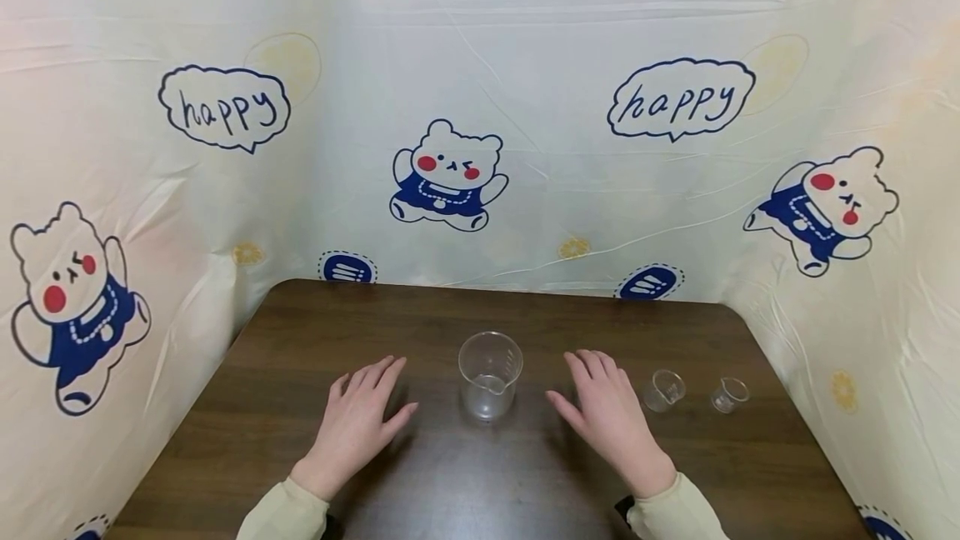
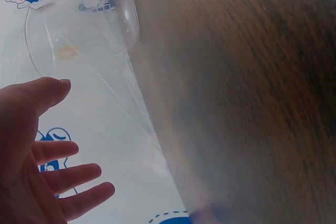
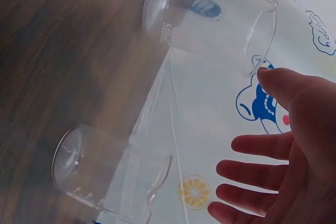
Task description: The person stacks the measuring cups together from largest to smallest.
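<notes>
Left sleeve (image 1: 285, 513): pale cloth, low in the head view, with a black band (image 1: 332, 526) peeking from the cuff.
Backdrop, left side (image 1: 172, 273): pale cloth printed with a bear (image 1: 82, 307) in blue and a "happy" bubble (image 1: 223, 109).
Left hand (image 1: 356, 415): fingers extended and relaxed, thumb spread well away from them; it holds nothing and is just left of the large beaker, apart from it.
Large beaker (image 1: 487, 408): clear glass, upright between the two hands on the brown wooden table (image 1: 480, 482); spout toward the person, "500ml" legible in the right wrist view.
Bear behind the beaker (image 1: 450, 177): printed above the table's far edge, arms raised.
Right hand (image 1: 607, 419): nearly mirrors the left, fingers lightly extended, thumb apart and toward the glass, nothing in its grasp; the head view shows a gap to the large beaker.
Right sleeve (image 1: 678, 511): same pale cloth.
Middle beaker (image 1: 663, 394): upright, just right of the right hand, smaller than the central one.
Small beaker (image 1: 729, 397): smallest of the three, upright, near the table's right edge; its markings are too tiny to read.
</notes>
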Action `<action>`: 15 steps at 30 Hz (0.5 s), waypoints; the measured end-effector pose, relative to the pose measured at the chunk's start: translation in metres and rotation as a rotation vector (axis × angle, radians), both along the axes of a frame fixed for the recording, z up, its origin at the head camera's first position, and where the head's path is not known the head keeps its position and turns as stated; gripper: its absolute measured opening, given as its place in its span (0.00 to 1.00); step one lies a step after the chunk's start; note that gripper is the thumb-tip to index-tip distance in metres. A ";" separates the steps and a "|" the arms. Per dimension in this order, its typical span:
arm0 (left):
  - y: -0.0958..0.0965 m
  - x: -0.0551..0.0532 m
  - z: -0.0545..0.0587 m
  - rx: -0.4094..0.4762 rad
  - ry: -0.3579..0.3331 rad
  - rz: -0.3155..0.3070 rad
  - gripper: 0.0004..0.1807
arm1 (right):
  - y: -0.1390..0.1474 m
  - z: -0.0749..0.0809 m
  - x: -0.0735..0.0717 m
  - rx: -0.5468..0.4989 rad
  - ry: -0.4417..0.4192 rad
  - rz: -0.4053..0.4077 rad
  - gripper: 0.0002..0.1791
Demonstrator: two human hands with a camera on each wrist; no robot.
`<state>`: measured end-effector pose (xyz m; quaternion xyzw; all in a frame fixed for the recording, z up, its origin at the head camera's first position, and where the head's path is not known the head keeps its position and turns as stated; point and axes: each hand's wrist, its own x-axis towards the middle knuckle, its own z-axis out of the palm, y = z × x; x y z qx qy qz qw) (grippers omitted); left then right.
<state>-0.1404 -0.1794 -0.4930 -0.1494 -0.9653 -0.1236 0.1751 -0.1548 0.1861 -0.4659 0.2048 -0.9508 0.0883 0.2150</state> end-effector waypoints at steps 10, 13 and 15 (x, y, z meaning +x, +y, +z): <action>0.003 -0.002 0.000 -0.009 -0.005 -0.009 0.37 | -0.002 -0.002 -0.002 -0.002 0.025 0.016 0.33; 0.004 -0.002 -0.001 -0.007 -0.003 -0.011 0.37 | -0.003 -0.001 -0.001 0.003 0.006 0.013 0.33; 0.004 -0.002 -0.001 -0.005 -0.004 -0.011 0.37 | -0.004 -0.001 -0.001 0.006 -0.007 0.009 0.33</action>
